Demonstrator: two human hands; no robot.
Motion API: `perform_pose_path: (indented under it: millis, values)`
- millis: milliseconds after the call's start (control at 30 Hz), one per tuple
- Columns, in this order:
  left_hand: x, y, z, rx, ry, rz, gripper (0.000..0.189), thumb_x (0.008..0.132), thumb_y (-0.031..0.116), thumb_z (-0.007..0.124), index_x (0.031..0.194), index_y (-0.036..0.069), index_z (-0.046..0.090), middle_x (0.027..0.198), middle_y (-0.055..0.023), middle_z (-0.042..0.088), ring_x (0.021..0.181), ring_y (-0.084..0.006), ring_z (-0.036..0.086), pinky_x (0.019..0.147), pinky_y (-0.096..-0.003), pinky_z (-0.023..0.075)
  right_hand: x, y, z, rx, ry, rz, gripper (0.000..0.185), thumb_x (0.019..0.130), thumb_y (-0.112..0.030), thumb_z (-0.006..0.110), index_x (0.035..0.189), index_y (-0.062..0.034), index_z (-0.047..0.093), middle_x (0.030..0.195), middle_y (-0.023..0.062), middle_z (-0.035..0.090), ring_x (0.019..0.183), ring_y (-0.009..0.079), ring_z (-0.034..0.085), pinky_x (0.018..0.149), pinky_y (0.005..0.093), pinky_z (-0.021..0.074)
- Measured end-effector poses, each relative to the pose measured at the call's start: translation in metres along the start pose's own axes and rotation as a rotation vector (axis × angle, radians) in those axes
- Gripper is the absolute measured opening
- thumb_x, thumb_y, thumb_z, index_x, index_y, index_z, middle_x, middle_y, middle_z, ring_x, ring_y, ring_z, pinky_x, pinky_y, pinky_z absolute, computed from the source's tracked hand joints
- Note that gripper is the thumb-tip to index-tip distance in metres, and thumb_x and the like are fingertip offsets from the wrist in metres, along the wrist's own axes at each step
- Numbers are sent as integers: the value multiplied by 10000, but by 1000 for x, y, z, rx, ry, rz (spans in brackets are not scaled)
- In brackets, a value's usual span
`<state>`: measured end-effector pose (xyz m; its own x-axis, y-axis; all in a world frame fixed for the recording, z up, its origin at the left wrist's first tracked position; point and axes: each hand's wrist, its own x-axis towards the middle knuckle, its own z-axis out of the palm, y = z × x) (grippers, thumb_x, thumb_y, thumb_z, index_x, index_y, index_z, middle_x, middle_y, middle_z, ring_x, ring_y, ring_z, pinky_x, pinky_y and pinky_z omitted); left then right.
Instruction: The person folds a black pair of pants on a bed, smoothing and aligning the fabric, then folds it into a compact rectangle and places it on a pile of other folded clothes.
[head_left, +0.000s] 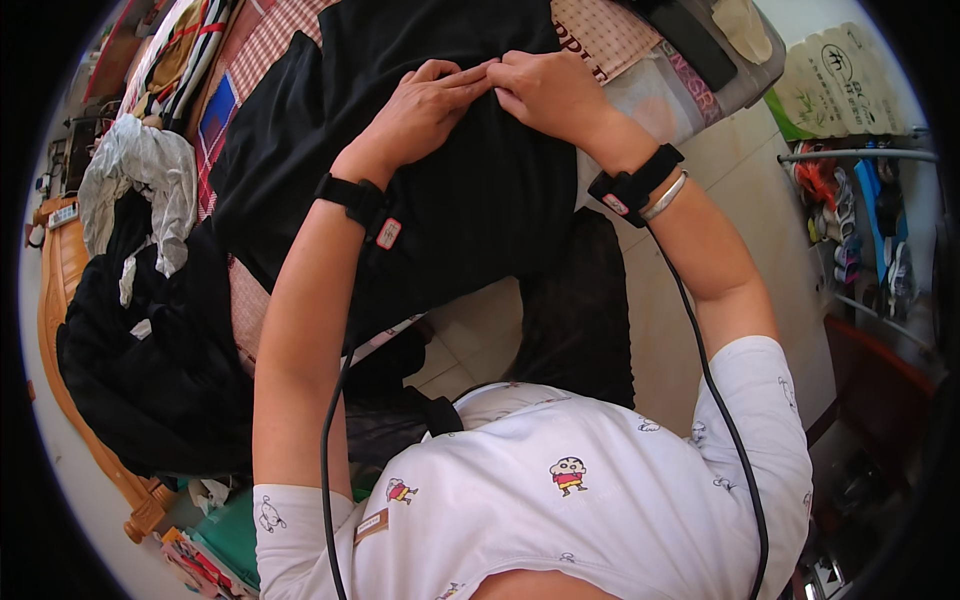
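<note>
A large black cloth (480, 202), perhaps a garment, is spread before me and hangs over the near edge of a covered surface. Both hands meet on its upper right part. My left hand (431, 105) lies with its fingers stretched to the right, their tips touching my other hand. My right hand (551, 90) is curled, with thumb and forefinger pinching the black cloth. Whether my left fingertips also grip cloth is hidden by the fingers. Each wrist wears a black strap with a small tagged device.
A checked cover (281, 37) lies under the cloth. On the left are a crumpled pale cloth (139, 172) and a heap of black fabric (150, 360) by a wooden headboard (67, 360). A dark phone-like slab (694, 52) rests upper right. A shoe rack (862, 157) stands right.
</note>
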<state>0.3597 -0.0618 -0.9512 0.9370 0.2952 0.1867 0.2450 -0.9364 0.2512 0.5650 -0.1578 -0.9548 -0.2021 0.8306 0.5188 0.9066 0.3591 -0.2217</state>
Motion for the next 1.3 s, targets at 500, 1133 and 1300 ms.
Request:
perform_pose_path:
  millis: [500,1133,1300]
  values:
    - [-1,7,0,38,-47,-44,481,999,332,558,1472,270,498,1510,106,485,1246,-248,502,1050,-402,395,-13,18,0,275,42,-39,66,885,-116,685,926,-65,677,881,45,655,699,246,656,602,329,517]
    - [-5,24,3,177,15,-71,774,858,677,592,1469,209,511,1560,72,428,1300,-252,471,1081,-399,352,-75,-35,-27,581,-25,-27,70,850,-51,715,866,-26,652,816,77,646,670,265,642,565,339,504]
    - [-7,28,6,200,33,-82,834,819,710,608,1468,194,512,1560,70,428,1319,-249,463,1092,-405,340,-88,-41,-28,624,-14,26,80,828,-18,736,868,-17,667,832,88,658,673,248,643,573,320,501]
